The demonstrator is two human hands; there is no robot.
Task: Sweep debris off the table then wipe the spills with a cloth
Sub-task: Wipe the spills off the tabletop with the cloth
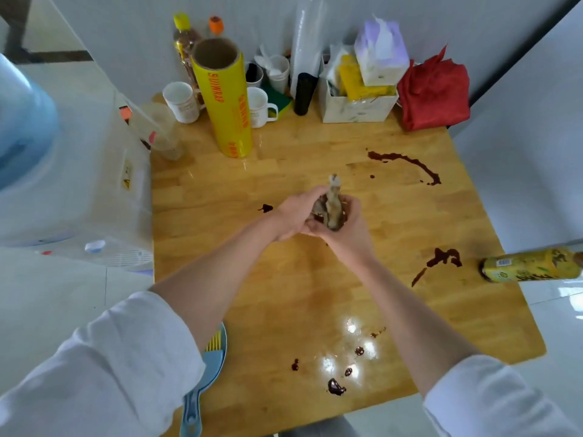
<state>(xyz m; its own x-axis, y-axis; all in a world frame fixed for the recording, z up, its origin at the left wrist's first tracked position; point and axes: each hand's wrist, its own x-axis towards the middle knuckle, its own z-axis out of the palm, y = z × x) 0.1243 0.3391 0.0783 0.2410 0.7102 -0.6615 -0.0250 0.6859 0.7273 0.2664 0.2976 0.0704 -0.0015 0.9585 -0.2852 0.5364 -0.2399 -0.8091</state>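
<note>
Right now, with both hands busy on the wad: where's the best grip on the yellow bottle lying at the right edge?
Take the yellow bottle around its mid-body, coming from above, fingers across its width. It lies on its side, long axis running left-right, with its far end out past the table edge, so the barrel is the exposed part.

A wooden table (284,294) carries dark spills: a curved streak (407,162) toward the far right, a blot (443,258) by the right edge, a spot (266,208) left of centre, and drops (336,386) near the front edge. Along the far edge stand two mugs (181,102), a yellow roll (225,102), a black cylinder (304,93), a box (356,105) and a red cloth (433,93). A bottle (530,265) lies over the right edge, a blue dustpan (205,373) juts over the front left corner
</note>
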